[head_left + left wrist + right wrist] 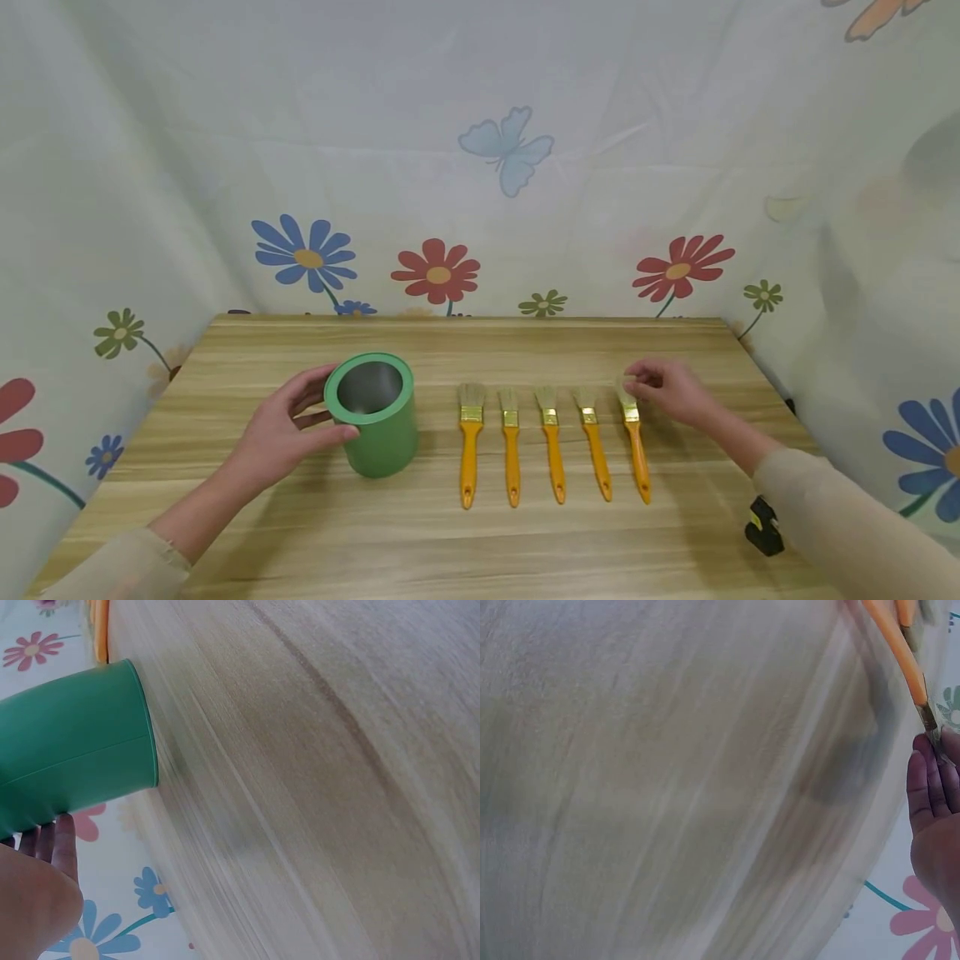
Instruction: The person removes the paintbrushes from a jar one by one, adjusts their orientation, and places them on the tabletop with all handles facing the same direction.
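Observation:
A green can (381, 442) with an open top and a grey inside is at the left of the wooden table. My left hand (281, 429) grips its side, thumb at the front and fingers behind; the left wrist view shows the can (75, 739) close by. Several paintbrushes with orange handles lie in a row to its right, bristles toward the back. At the right end of the row, my right hand (671, 390) pinches the bristles of a paintbrush (637, 454). In the right wrist view the fingertips (922, 746) meet at that brush's bristle end.
The leftmost paintbrush (468, 454) lies nearest the can, with others such as the middle paintbrush (553, 454) beside it. A small black and yellow object (765, 527) is by the right sleeve. A flower-printed curtain (375, 167) surrounds the wooden table (420, 550).

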A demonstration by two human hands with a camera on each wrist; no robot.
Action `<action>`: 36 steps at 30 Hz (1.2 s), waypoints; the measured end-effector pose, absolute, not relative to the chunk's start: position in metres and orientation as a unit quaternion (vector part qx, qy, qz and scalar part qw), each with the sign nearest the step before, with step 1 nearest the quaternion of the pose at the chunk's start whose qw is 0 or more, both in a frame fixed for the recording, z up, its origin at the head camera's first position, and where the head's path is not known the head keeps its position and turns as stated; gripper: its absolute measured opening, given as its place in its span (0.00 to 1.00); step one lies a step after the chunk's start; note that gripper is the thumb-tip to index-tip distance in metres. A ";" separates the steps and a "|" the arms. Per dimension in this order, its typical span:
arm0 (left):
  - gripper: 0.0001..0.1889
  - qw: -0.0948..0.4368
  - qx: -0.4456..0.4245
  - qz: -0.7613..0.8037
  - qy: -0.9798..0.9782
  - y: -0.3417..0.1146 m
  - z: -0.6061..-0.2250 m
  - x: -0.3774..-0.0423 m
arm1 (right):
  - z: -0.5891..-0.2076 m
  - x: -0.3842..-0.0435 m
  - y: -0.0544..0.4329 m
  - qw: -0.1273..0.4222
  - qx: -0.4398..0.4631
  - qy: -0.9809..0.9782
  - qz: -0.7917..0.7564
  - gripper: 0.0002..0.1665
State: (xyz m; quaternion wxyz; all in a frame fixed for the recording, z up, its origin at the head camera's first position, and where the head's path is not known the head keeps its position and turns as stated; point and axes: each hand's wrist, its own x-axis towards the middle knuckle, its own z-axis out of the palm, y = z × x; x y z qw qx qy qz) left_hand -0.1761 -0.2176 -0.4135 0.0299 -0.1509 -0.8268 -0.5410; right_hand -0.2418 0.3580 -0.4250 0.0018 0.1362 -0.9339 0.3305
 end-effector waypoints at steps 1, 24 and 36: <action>0.43 0.030 -0.152 -0.541 -0.827 -0.218 -0.414 -0.176 | -0.427 -0.242 0.358 0.006 0.138 -0.936 0.323 0.09; 0.43 0.029 -0.157 -0.540 -0.827 -0.218 -0.414 -0.177 | -0.446 -0.243 0.354 0.036 0.145 -0.951 0.271 0.07; 0.43 0.026 -0.154 -0.541 -0.827 -0.218 -0.413 -0.176 | -0.451 -0.245 0.357 0.053 0.129 -0.955 0.264 0.10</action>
